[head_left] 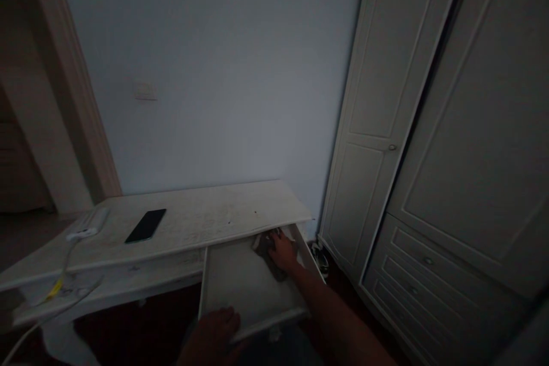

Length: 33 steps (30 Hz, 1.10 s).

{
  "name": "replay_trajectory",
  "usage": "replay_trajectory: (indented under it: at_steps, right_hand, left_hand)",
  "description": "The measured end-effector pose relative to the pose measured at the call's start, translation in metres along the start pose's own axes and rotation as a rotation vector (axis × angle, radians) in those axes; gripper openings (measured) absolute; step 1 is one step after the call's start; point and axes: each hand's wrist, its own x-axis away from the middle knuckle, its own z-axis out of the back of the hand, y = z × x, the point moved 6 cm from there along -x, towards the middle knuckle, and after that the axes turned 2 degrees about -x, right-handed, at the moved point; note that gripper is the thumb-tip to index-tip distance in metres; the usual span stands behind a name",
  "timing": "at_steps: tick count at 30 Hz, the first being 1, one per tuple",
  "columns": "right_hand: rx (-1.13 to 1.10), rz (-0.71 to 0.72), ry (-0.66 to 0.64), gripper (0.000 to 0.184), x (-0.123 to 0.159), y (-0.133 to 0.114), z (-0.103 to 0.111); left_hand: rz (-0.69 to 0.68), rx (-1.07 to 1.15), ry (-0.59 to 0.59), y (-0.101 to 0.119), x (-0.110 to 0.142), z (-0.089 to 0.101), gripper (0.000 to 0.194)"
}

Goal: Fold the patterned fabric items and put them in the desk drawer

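A white drawer [240, 274] is pulled out from the right part of a white desk [193, 211]. Inside it, toward the back right, my right hand [282, 250] is closed on a grey-brown cloth [259, 245] and presses it to the drawer's bottom. Part of the cloth is hidden under the fingers and in shadow. At the drawer's front left corner, my left hand [217, 329] grips the edge with bent fingers.
A black phone [146, 225] and a white power strip [88, 223] with a cable lie on the desktop's left half. To the right stands a white wardrobe [369, 154]. Shoes [319, 257] sit on the dark floor between desk and wardrobe.
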Motion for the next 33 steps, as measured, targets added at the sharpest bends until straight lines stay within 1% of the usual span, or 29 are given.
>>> replay_trajectory:
  at_steps: [2,4,7,9,11,13,15,17,19,20,21,23,25,26,28,30,32,33]
  right_hand:
    - [-0.040,-0.011,0.030,0.053,-0.008,-0.023,-0.015]
    - [-0.087,0.022,0.023,0.048,-0.014,-0.053,-0.032]
    - [-0.152,0.122,-0.045,0.043,-0.017,-0.104,-0.060]
    - [-0.177,0.189,-0.110,0.038,-0.015,-0.135,-0.076]
    - [-0.185,0.240,-0.166,0.038,-0.011,-0.155,-0.087]
    - [-0.186,0.284,-0.228,0.039,-0.006,-0.161,-0.091]
    - [-0.199,0.355,-0.330,0.034,0.003,-0.157,-0.091]
    - [-0.226,0.452,-0.468,0.025,0.017,-0.148,-0.088]
    - [-0.261,0.544,-0.605,0.019,0.037,-0.138,-0.084]
    - [-0.276,0.577,-0.661,0.019,0.047,-0.133,-0.081]
    - [-0.289,0.601,-0.705,0.021,0.056,-0.128,-0.078]
    - [-0.312,0.630,-0.753,0.028,0.072,-0.118,-0.068]
    - [-0.341,0.649,-0.736,0.038,0.085,-0.108,-0.052]
    - [-0.350,0.660,-0.708,0.043,0.091,-0.101,-0.041]
    - [-0.341,0.659,-0.614,0.047,0.104,-0.082,-0.018]
    - [-0.289,0.620,-0.504,0.041,0.120,-0.057,0.005]
    - [-0.201,0.558,-0.402,0.038,0.139,-0.029,0.022]
    - [-0.151,0.534,-0.362,0.039,0.149,-0.017,0.027]
  left_hand:
    - [0.005,0.021,-0.013,0.003,-0.005,0.005,0.027]
    - [0.025,0.029,0.007,0.006,-0.007,0.009,0.026]
    - [0.071,0.028,0.068,0.007,-0.005,0.010,0.031]
    - [0.092,0.045,0.059,0.006,-0.004,0.006,0.030]
    - [0.110,0.068,0.067,0.003,-0.004,0.006,0.029]
    - [0.161,0.121,0.084,-0.003,-0.007,0.012,0.029]
    - [0.272,0.218,0.058,-0.011,-0.015,0.021,0.028]
    - [0.402,0.296,0.030,-0.020,-0.025,0.032,0.030]
    - [0.471,0.308,0.030,-0.027,-0.037,0.045,0.029]
    - [0.479,0.303,0.004,-0.029,-0.045,0.049,0.028]
    - [0.477,0.307,-0.062,-0.031,-0.052,0.048,0.030]
    - [0.451,0.346,-0.262,-0.033,-0.063,0.040,0.041]
    - [0.390,0.387,-0.457,-0.030,-0.070,0.026,0.058]
    - [0.349,0.377,-0.533,-0.028,-0.071,0.019,0.067]
    - [0.289,0.302,-0.625,-0.026,-0.073,0.006,0.082]
    - [0.285,0.204,-0.662,-0.028,-0.073,-0.005,0.087]
    - [0.324,0.143,-0.637,-0.034,-0.076,-0.012,0.085]
    - [0.342,0.113,-0.618,-0.037,-0.079,-0.014,0.084]
